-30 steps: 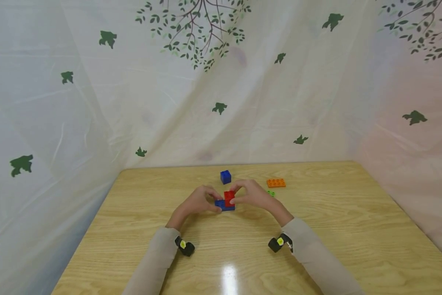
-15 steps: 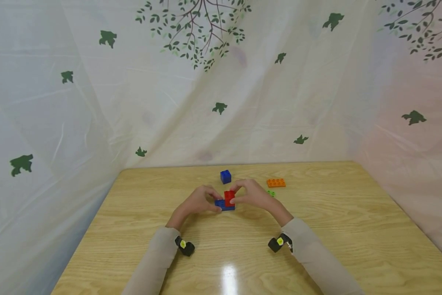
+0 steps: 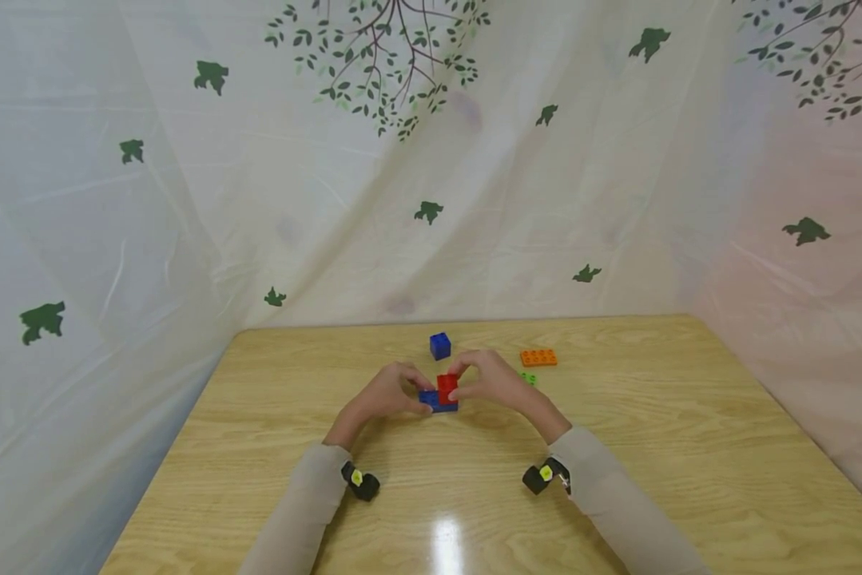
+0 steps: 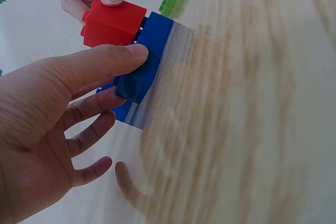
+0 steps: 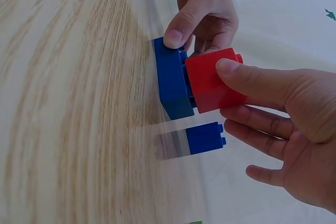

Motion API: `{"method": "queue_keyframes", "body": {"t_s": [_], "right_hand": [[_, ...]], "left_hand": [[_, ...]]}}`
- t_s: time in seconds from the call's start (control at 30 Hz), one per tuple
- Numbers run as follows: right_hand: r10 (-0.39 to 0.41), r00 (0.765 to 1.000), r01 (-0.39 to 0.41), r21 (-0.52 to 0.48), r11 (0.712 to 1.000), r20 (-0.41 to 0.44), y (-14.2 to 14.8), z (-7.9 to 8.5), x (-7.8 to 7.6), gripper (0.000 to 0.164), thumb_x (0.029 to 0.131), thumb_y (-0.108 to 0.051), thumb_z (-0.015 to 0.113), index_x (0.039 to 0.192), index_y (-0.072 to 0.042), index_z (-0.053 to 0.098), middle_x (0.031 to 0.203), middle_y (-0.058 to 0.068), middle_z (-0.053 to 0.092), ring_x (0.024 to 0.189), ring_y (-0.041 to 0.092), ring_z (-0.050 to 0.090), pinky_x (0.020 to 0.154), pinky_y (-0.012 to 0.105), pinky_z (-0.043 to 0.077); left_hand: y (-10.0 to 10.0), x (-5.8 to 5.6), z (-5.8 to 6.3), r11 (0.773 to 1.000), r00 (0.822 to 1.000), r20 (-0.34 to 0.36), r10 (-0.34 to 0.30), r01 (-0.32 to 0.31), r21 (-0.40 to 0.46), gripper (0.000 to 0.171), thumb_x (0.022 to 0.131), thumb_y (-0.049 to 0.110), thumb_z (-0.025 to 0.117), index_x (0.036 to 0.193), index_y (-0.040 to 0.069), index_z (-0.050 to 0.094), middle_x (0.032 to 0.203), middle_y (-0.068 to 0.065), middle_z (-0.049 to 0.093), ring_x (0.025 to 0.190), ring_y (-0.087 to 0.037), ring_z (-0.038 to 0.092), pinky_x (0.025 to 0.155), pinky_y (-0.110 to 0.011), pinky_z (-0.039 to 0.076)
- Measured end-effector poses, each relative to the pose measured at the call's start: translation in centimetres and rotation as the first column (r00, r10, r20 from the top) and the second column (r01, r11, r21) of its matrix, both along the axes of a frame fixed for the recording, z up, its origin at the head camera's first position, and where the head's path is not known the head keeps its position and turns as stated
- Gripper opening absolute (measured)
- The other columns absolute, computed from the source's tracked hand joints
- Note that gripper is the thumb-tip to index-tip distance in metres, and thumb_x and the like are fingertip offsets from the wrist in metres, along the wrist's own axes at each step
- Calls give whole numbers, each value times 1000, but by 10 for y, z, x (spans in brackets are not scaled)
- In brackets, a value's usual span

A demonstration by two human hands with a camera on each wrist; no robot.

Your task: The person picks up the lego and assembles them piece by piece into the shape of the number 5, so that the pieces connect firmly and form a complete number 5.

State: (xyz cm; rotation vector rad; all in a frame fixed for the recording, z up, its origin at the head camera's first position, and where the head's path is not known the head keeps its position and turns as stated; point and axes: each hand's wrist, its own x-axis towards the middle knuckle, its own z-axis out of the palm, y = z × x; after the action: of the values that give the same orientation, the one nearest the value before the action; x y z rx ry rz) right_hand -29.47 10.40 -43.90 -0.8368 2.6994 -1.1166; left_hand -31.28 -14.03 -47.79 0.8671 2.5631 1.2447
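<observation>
My left hand (image 3: 387,390) pinches the left end of a long blue building brick (image 4: 149,51) between thumb and fingers. The brick lies on the wooden table with its studs up. Over its right end stands a red block (image 5: 212,80), which my right hand (image 3: 494,378) pinches between thumb and fingers. In the right wrist view the red block sits slightly askew, with some blue studs showing in a narrow gap between the two. The fingertips behind both pieces are partly hidden.
Behind the hands stands a small blue block (image 3: 440,346). An orange flat brick (image 3: 538,357) lies at the back right, with a green brick (image 3: 530,378) partly hidden behind my right hand. A leaf-printed cloth (image 3: 344,263) hangs beyond the table (image 3: 617,383).
</observation>
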Motion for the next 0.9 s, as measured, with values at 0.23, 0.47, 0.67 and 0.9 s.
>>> {"method": "queue_keyframes", "body": {"t_s": [0.23, 0.47, 0.67, 0.9], "right_hand": [[21, 1000, -20, 6, 1000, -13, 0, 0, 1, 24, 84, -19, 84, 102, -9, 72, 100, 4, 73, 102, 34, 67, 91, 45, 55], [22, 1000, -22, 11, 1000, -11, 0, -1, -1, 25, 84, -20, 85, 102, -10, 72, 101, 4, 73, 103, 34, 67, 93, 49, 55], [34, 999, -34, -21, 999, -8, 0, 0, 1, 24, 82, -17, 86, 99, -9, 71, 100, 6, 73, 103, 36, 67, 95, 52, 54], [60, 998, -60, -48, 997, -9, 2, 0, 0, 23, 82, -14, 86, 98, -8, 71, 100, 8, 74, 102, 37, 68, 94, 54, 53]], "left_hand": [[0, 0, -2, 1000, 1000, 0, 2, -2, -2, 30, 75, 15, 91, 102, 9, 80, 101, -2, 74, 97, -14, 63, 93, -41, 50], [0, 2, 0, 1000, 1000, 7, 5, -5, -3, 30, 75, 16, 90, 102, 9, 80, 102, -3, 75, 99, -16, 62, 94, -41, 48], [1, 3, 1, 1000, 1000, -2, -8, 8, 8, 30, 75, 15, 91, 102, 7, 80, 101, -5, 75, 100, -18, 63, 95, -43, 48], [1, 3, 0, 1000, 1000, 3, 1, -1, 2, 30, 75, 14, 90, 102, 9, 80, 101, -2, 74, 100, -16, 62, 96, -44, 48]]}}
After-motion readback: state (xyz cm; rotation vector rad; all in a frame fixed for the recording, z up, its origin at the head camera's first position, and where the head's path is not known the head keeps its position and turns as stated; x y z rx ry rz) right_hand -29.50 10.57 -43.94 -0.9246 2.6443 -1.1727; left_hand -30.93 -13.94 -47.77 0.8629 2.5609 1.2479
